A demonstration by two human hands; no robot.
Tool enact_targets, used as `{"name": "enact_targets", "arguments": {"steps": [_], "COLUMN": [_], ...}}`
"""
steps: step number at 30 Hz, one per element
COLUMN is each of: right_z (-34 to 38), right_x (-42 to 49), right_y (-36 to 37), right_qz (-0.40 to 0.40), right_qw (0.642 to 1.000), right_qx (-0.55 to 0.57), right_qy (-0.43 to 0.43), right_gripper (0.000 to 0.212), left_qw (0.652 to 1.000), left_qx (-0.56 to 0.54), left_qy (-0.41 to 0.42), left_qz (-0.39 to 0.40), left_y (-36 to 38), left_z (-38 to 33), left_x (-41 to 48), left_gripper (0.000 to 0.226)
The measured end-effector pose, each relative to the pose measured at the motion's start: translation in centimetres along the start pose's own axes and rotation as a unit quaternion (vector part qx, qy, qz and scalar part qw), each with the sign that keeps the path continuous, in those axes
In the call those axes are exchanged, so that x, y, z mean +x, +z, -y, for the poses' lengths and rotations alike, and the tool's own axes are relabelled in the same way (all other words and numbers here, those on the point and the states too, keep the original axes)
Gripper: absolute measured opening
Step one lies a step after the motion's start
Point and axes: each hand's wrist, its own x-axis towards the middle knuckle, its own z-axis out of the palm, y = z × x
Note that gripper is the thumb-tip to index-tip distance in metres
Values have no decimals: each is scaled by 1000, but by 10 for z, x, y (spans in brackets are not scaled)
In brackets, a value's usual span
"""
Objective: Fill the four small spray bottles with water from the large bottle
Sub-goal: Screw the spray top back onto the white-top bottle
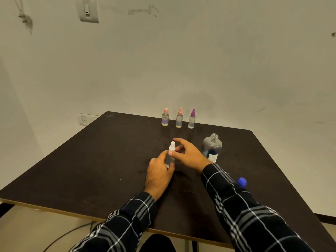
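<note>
A small clear spray bottle with a white top [171, 148] stands upright on the dark table [101, 160]. My left hand [160, 174] wraps around its body. My right hand [189, 154] is at its neck, thumb and fingers touching just below the white top. The large bottle [211, 147] stands uncapped just right of my right hand. Its blue cap [242, 182] lies on the table by my right sleeve. Three more small spray bottles stand in a row at the far edge: one with a pink cap [165, 117], one with a pink sprayer [179, 118], one with a purple sprayer [192, 119].
The table's far edge runs against a pale wall with a socket plate [85, 119] at the left. A cable [69, 233] trails on the floor below the near left edge.
</note>
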Motion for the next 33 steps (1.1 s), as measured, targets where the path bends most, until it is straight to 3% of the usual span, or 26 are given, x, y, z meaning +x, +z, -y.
{"name": "enact_targets", "arguments": {"steps": [2,5,8,10,13,15,18,21,28,30,33], "right_z": [-4,-4,-3,-3,-3,-6,-6,-4,2,5,1], "right_x": [0,3,3,2,1,0,0,4,0,-15,-51], "right_y": [-4,3,15,19,14,9,9,12,19,24,24], "right_qz": [15,-72,-156,-137,-41,-20,-41,-86,-130,-176,-324], "right_qw": [999,997,987,990,999,998,997,996,991,981,936], "right_qx": [21,19,-40,-39,0,15,53,19,-22,-75,-138], "right_qy": [-43,-38,-9,1,-33,-58,-50,-26,33,21,-31], "right_gripper": [42,21,32,39,51,43,28,22,30,26,16], "left_qw": [1000,1000,1000,1000,1000,1000,999,1000,1000,999,999], "left_qx": [-7,-8,7,-2,-16,-20,-19,0,14,14,3], "left_qy": [7,12,8,6,12,15,27,15,6,9,18], "left_qz": [1,1,1,3,11,4,-3,0,20,29,27], "left_y": [-2,-2,-2,-2,-2,-1,-3,-3,-5,-5,-5], "left_z": [-2,-3,-3,-2,-2,-2,-5,-5,-9,-8,-7], "left_x": [-1,-1,-2,0,0,0,-1,-1,0,0,-3], "left_gripper": [41,41,43,41,36,36,36,40,44,44,45]}}
